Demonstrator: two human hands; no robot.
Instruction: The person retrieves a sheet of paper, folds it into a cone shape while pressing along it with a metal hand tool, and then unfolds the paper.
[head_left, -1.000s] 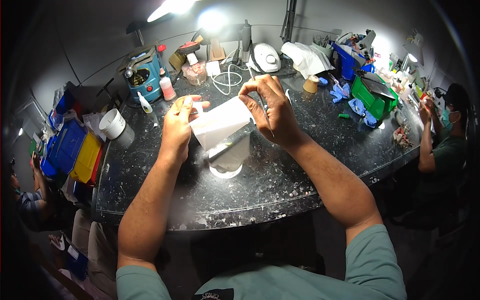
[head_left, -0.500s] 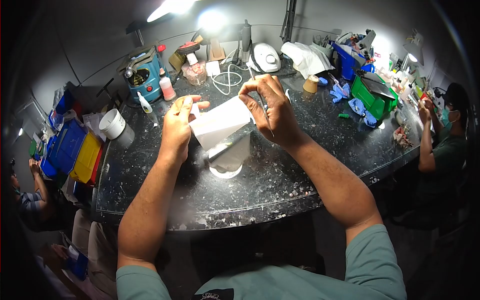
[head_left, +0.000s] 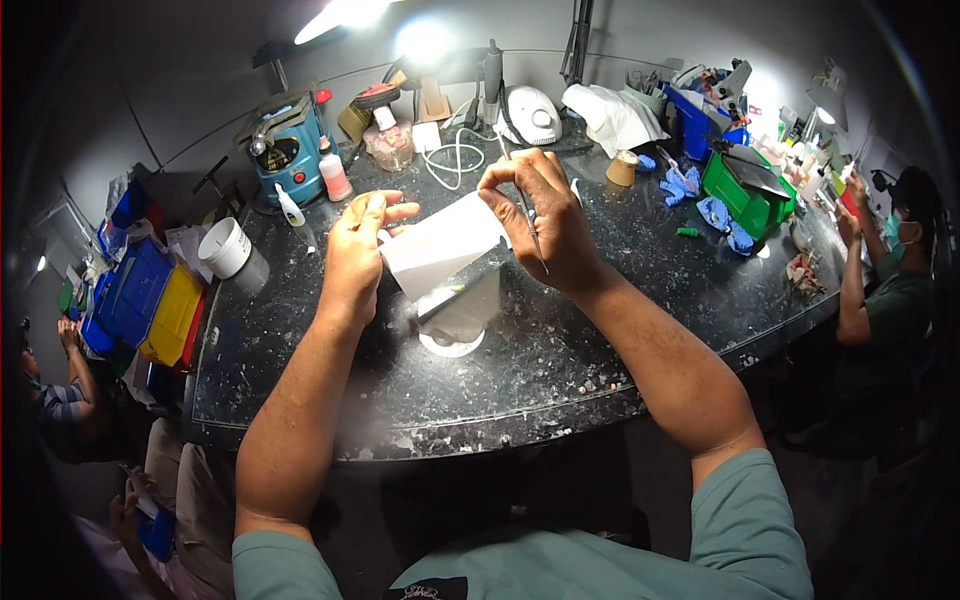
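My right hand [head_left: 545,215] is closed around a slim metal carving tool [head_left: 532,228], its shaft slanting from above the knuckles down past the palm. Across from it, my left hand [head_left: 358,245] is at the left edge of a white slanted box-like hood [head_left: 440,245]. The thumb and fingers of the left hand are bent together; whatever is between them is hidden. Both hands reach around the hood's sides, and the space behind it cannot be seen. Below the hood are a greyish see-through part and a round white base [head_left: 452,346] on the dark bench [head_left: 560,350].
Behind the left hand are a blue machine [head_left: 287,150], a pink-filled bottle [head_left: 333,175] and a white tub [head_left: 224,249]. At right lie blue gloves [head_left: 722,222] beside a green bin [head_left: 745,190]. A co-worker [head_left: 890,290] sits far right; others are at left.
My left fingers have shifted slightly, while my right hand and its tool stay put. The co-worker at right has raised a hand, and hands at the lower left have moved.
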